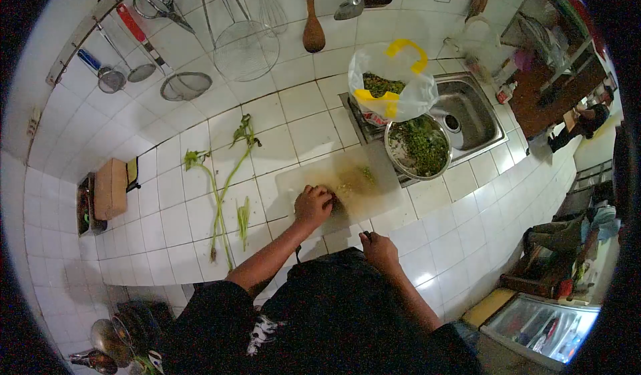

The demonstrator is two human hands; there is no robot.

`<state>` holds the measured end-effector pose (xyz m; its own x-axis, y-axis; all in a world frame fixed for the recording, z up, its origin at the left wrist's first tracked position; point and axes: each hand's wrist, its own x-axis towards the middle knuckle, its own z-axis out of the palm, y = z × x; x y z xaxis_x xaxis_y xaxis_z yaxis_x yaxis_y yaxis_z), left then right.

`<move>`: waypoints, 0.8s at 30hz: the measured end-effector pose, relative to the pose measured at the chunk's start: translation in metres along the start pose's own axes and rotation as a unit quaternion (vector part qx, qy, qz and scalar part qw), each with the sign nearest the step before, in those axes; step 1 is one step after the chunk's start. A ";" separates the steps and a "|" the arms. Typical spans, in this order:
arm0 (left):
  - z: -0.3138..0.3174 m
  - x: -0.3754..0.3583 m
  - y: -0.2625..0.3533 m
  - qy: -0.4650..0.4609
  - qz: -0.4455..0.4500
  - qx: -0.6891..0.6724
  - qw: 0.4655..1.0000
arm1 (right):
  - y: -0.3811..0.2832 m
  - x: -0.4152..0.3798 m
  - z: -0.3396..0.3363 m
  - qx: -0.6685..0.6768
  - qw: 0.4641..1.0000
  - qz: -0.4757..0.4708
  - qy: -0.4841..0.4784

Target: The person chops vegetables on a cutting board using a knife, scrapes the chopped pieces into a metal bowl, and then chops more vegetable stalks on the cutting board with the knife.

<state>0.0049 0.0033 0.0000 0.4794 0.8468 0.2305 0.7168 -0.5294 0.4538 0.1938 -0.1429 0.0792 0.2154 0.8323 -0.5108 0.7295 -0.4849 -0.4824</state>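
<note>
My left hand (314, 205) rests on the pale cutting board (297, 181), its fingers curled down and closed. Whatever lies under those fingertips is hidden. At the board's near edge my right hand (379, 249) is a fist around what looks like a knife handle; the blade barely shows. Small chopped green bits (366, 173) lie on the stained board. Just beyond its right end stands a metal bowl (446, 168) of chopped greens (422, 145). Left of the board lie long leafy celery-like stalks (219, 201) and a short bunch of cut stems (243, 223).
A plastic bag (420, 98) with greens stands behind the bowl, beside the steel sink (494, 118). Strainers (247, 51), scissors (160, 5) and a wooden spoon (313, 35) hang on the wall. A brown box (111, 188) stands far left. Another person (587, 121) is at far right.
</note>
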 end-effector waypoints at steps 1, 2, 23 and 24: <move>0.000 -0.001 0.000 -0.001 0.001 -0.002 1.000 | -0.002 0.002 0.000 0.002 1.000 0.001 0.001; 0.000 -0.001 0.000 -0.003 0.003 -0.002 1.000 | -0.003 0.002 0.000 0.000 1.000 -0.015 0.004; 0.004 0.021 -0.017 -0.020 -0.150 -0.071 0.986 | 0.008 0.011 0.004 -0.012 1.000 -0.024 -0.007; 0.003 0.020 -0.015 -0.008 -0.137 -0.053 0.989 | 0.008 0.013 0.007 -0.017 0.999 -0.035 -0.002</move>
<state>0.0054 0.0277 -0.0051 0.2835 0.9562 0.0725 0.7647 -0.2711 0.5845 0.1976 -0.1381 0.0641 0.1602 0.8628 -0.4794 0.7644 -0.4158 -0.4928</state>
